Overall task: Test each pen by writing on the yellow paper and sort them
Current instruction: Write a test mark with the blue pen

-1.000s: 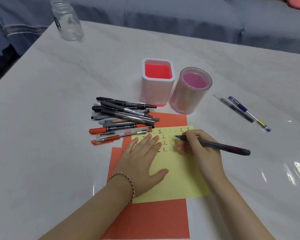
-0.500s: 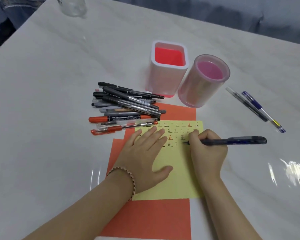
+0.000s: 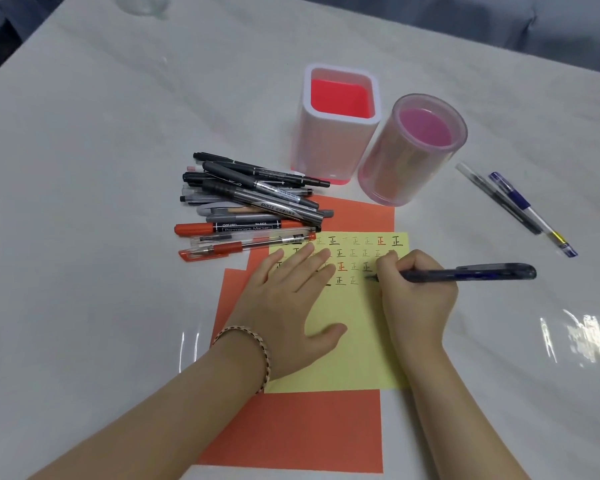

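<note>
The yellow paper [image 3: 357, 344] lies on orange sheets [image 3: 302, 431] and carries rows of small written marks. My left hand [image 3: 291, 303] rests flat on the paper with fingers spread, holding nothing. My right hand [image 3: 416, 296] grips a dark blue pen [image 3: 471, 273], its tip touching the paper in the fourth row of marks. A pile of several black, grey and red pens [image 3: 253, 206] lies to the upper left of the paper. Two pens [image 3: 513, 206] lie apart at the right.
A square white holder with a red inside [image 3: 338, 133] and a round pink holder [image 3: 413, 150] stand behind the paper, both showing no pens. The base of a clear bottle [image 3: 142, 5] stands at the far left edge. Dark fabric lies beyond the table.
My right hand has dropped from the upper rows to the fourth row, and the pen now points more level to the right. The view tilted down. My left hand stayed in place.
</note>
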The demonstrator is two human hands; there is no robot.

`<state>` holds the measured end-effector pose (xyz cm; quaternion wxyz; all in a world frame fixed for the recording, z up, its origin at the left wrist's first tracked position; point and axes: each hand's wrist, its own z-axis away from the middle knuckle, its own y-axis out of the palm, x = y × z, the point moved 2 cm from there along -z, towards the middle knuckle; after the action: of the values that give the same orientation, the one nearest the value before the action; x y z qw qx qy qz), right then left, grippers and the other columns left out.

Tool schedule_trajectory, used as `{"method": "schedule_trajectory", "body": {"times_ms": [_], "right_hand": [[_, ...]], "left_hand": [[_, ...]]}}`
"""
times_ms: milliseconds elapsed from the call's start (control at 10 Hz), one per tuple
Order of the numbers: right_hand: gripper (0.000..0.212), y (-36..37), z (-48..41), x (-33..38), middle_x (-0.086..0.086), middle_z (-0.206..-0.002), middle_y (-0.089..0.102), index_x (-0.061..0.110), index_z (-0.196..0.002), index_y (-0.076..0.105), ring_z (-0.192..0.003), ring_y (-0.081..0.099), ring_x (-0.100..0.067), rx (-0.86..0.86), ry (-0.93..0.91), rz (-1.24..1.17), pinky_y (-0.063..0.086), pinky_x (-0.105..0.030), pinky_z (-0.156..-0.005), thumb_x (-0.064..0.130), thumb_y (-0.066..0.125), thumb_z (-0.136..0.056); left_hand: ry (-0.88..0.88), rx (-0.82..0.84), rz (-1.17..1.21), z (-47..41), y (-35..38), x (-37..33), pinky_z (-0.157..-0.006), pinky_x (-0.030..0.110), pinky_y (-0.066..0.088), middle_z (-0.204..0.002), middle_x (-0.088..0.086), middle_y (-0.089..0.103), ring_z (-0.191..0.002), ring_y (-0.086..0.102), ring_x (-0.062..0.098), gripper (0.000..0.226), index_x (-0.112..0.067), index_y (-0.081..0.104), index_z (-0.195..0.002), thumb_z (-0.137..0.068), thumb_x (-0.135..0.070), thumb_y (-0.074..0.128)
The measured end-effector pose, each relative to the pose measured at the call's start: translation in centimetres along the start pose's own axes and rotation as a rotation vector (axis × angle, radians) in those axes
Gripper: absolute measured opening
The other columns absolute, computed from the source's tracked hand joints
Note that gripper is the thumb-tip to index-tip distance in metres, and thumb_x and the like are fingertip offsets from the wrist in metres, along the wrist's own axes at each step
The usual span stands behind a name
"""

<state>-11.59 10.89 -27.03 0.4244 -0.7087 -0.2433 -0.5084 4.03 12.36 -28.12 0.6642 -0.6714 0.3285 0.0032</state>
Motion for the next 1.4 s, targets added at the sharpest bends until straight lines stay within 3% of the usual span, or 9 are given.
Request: {"method": "schedule_trajectory", "body": {"times_ms": [400, 600, 700, 900, 1100, 1200, 1400], "right_hand": [[0.044, -0.01, -0.04, -0.06, 0.009, -0.036, 0.036, 0.016, -0.044, 0.034, -0.042, 0.033, -0.005, -0.003, -0.022, -0.003, 0.027, -0.012, -0.047, 0.001, 0.06, -0.077], [0.036, -0.01, -0.01, -0.17, 0.006, -0.04, 0.031, 0.011, -0.045, 0.033, -0.045, 0.03, -0.006, 0.016, -0.013, 0.006, 0.025, -0.012, -0.046, 0.008, 0.058, -0.071], [0.04, -0.13, -0.01, -0.09, 0.006, -0.039, 0.031, 0.009, -0.046, 0.033, -0.043, 0.029, -0.005, 0.004, -0.008, 0.011, 0.024, -0.011, -0.045, -0.002, 0.059, -0.074], [0.041, -0.08, -0.07, -0.13, 0.007, -0.038, 0.033, 0.012, -0.046, 0.034, -0.043, 0.032, -0.006, -0.001, -0.019, 0.015, 0.027, -0.011, -0.046, -0.001, 0.058, -0.075], [0.031, 0.04, 0.06, -0.09, 0.007, -0.039, 0.031, 0.013, -0.046, 0.033, -0.044, 0.031, -0.007, -0.001, -0.017, 0.0, 0.026, -0.012, -0.046, 0.014, 0.054, -0.068], [0.04, -0.19, -0.09, -0.25, 0.009, -0.036, 0.033, 0.013, -0.046, 0.034, -0.042, 0.032, -0.004, -0.01, -0.009, -0.012, 0.027, -0.01, -0.046, 0.001, 0.058, -0.075], [0.036, 0.0, -0.16, -0.28, 0.005, -0.04, 0.035, 0.003, -0.048, 0.036, -0.043, 0.032, -0.006, 0.008, -0.008, 0.024, 0.027, -0.011, -0.046, 0.001, 0.059, -0.075]], "left_hand": [[0.003, -0.007, -0.008, 0.0, 0.02, 0.03, -0.107, 0.037, 0.016, -0.137, -0.003, 0.048, -0.13, 0.03, 0.011, 0.065, -0.018, 0.055, -0.124, -0.075, -0.058, 0.042], [0.004, -0.012, 0.008, -0.08, 0.0, -0.01, -0.107, 0.036, 0.014, -0.137, -0.003, 0.048, -0.131, 0.028, 0.01, 0.065, -0.017, 0.055, -0.124, -0.075, -0.058, 0.043], [0.002, -0.013, 0.007, -0.08, 0.02, -0.03, -0.107, 0.036, 0.014, -0.137, -0.003, 0.048, -0.13, 0.028, 0.01, 0.065, -0.017, 0.055, -0.124, -0.074, -0.058, 0.043], [0.002, -0.016, 0.003, -0.05, 0.02, -0.02, -0.107, 0.036, 0.014, -0.137, -0.003, 0.048, -0.13, 0.028, 0.01, 0.065, -0.017, 0.055, -0.124, -0.074, -0.058, 0.043], [0.007, -0.015, -0.006, -0.05, 0.06, 0.05, -0.107, 0.036, 0.015, -0.137, -0.004, 0.048, -0.131, 0.03, 0.011, 0.065, -0.017, 0.055, -0.124, -0.075, -0.058, 0.043], [0.004, -0.016, 0.001, -0.03, 0.09, 0.04, -0.108, 0.036, 0.015, -0.137, -0.004, 0.048, -0.131, 0.031, 0.011, 0.066, -0.018, 0.055, -0.125, -0.074, -0.058, 0.043], [0.009, -0.022, 0.001, 0.01, 0.11, 0.05, -0.107, 0.037, 0.016, -0.137, -0.003, 0.049, -0.131, 0.032, 0.011, 0.065, -0.017, 0.056, -0.124, -0.074, -0.058, 0.043]]}}
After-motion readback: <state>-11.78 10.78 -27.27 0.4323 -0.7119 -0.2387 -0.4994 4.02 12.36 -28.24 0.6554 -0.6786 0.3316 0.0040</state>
